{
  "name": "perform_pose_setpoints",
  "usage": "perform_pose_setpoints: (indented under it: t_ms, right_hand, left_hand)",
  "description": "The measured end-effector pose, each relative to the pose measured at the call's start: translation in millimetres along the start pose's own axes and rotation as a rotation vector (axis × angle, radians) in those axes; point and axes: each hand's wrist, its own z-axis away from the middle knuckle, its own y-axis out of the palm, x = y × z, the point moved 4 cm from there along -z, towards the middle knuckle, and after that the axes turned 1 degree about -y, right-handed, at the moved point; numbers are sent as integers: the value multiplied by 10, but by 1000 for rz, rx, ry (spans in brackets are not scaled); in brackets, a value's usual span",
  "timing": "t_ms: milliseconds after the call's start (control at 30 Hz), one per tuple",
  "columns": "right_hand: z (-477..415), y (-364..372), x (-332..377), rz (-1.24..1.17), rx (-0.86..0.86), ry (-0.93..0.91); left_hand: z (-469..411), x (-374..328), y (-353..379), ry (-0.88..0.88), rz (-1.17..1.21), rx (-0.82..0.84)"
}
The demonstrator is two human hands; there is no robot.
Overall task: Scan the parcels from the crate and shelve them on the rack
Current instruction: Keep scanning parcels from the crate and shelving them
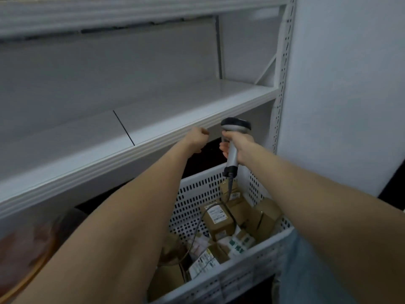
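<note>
The right hand (243, 148) grips the grey handle of the scanner (234, 128), with its dark head upward, just below the front edge of the rack shelf (197, 102). The left hand (196, 138) is clenched beside it and holds nothing. The parcels (219, 218) lie in the white crate (197, 189), below both hands.

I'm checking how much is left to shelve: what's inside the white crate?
Brown cardboard parcels with white labels, loosely piled, and a grey cable from the scanner trailing over them. The left forearm covers the crate's left part; anything beneath the top parcels is hidden.
</note>
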Motion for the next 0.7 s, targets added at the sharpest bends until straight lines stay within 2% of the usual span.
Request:
perform_pose_setpoints:
  t_ms: [400,567,700]
  right_hand:
    - [-736,-440,-1143,6,-153,311]
    - [-1049,-588,-1476,-34,-185,341]
    - [-1427,-674,-1784,-14,-217,436]
  left_hand:
    - [-377,930,951,-225,1,271]
    - [-555,1212,1324,-283,-4,315]
    - [-722,1406,1662,-341,21,351]
